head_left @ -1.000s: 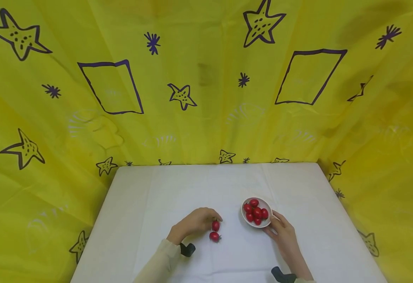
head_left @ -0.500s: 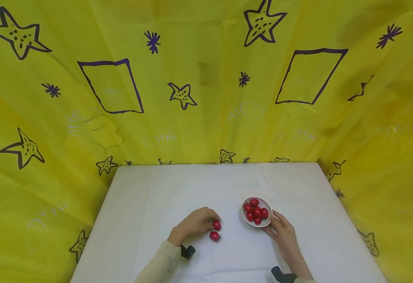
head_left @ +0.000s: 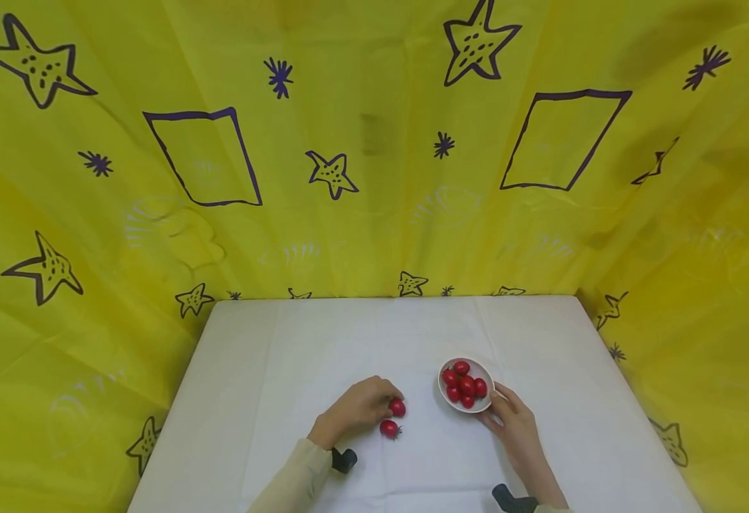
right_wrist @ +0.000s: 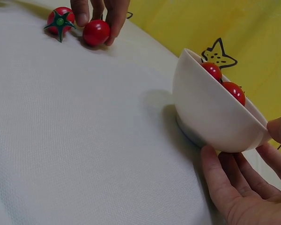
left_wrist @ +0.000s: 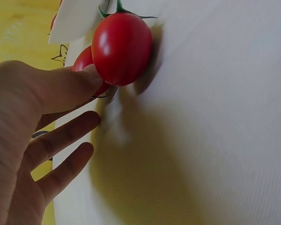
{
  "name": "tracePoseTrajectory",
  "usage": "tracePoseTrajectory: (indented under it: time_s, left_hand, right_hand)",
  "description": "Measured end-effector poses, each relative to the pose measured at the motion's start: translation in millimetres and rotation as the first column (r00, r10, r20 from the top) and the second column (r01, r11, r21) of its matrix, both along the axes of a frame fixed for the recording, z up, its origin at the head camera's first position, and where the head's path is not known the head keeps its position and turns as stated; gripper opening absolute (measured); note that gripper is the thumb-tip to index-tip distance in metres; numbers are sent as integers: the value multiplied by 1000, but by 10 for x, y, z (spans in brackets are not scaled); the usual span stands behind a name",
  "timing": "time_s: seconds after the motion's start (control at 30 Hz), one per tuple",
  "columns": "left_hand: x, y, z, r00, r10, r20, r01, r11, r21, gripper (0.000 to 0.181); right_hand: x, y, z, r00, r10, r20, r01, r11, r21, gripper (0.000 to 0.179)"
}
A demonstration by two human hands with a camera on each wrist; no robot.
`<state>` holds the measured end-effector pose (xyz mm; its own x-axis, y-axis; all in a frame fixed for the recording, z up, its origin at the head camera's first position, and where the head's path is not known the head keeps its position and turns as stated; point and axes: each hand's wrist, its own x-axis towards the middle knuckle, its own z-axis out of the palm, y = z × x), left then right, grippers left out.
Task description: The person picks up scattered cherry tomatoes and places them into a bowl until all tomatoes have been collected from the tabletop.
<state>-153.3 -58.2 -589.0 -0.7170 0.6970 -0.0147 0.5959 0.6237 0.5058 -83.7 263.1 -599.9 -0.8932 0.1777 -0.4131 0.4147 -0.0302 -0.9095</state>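
Note:
Between thumb and fingers, my left hand [head_left: 363, 403] pinches a red cherry tomato [head_left: 398, 407] close over the white table. A second cherry tomato [head_left: 389, 429] with a green stem lies just nearer to me; in the left wrist view this loose tomato [left_wrist: 122, 49] partly covers the pinched one. My right hand [head_left: 514, 426] holds a white bowl [right_wrist: 210, 112] by its right side, thumb at the rim and fingers under the lower wall. Several red cherry tomatoes [head_left: 467, 386] fill the bowl, which stands to the right of my left hand.
White cloth covers the table [head_left: 323, 335]. Yellow sheeting [head_left: 374, 235] printed with stars hangs behind it and along both sides. Dark wrist mounts [head_left: 344, 460] sit on both forearms.
My left hand has shifted the upper tomato slightly to the right, away from its place above the other one. The right hand and the bowl have stayed put.

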Motion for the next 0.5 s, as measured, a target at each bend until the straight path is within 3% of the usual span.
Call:
tracePoseTrajectory:
  time_s: [0.27,0.5]
  left_hand:
    - [14,62,-69,1000,23,11,-23,1000,7,26]
    - [-6,133,-4,998,52,37,-53,998,44,27]
  right_hand:
    - [5,-3,-28,1000,-2,-9,1,1000,-15,58]
    - [-5,9,-41,1000,-18,-16,18,999,-37,57]
